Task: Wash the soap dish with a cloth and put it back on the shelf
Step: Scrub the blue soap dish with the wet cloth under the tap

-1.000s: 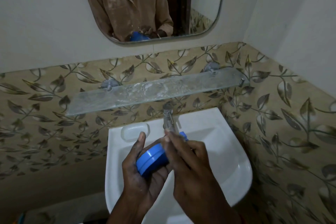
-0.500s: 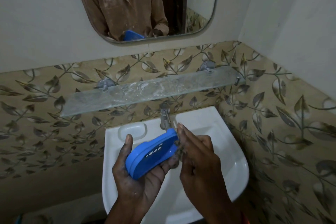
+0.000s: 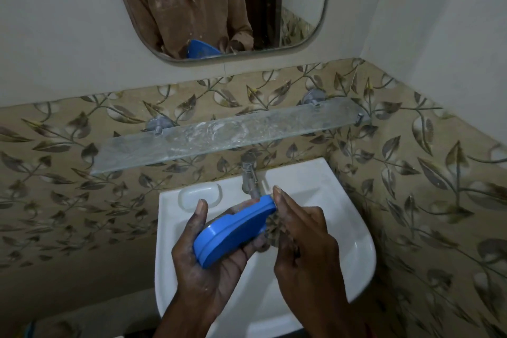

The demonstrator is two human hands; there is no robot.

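Left hand cups my blue soap dish over the sink | right hand pinches a dark cloth against its far end | long axis tilted, far end up-right toward tap | no writing readable

blue soap dish, white sink (leaf-patterned tiles)

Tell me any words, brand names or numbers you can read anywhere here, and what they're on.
None can be read.
Blue soap dish: plain, no lettering showing.
Tap: no mark visible.
White basin: no brand visible.
Glass shelf and mirror: no print.
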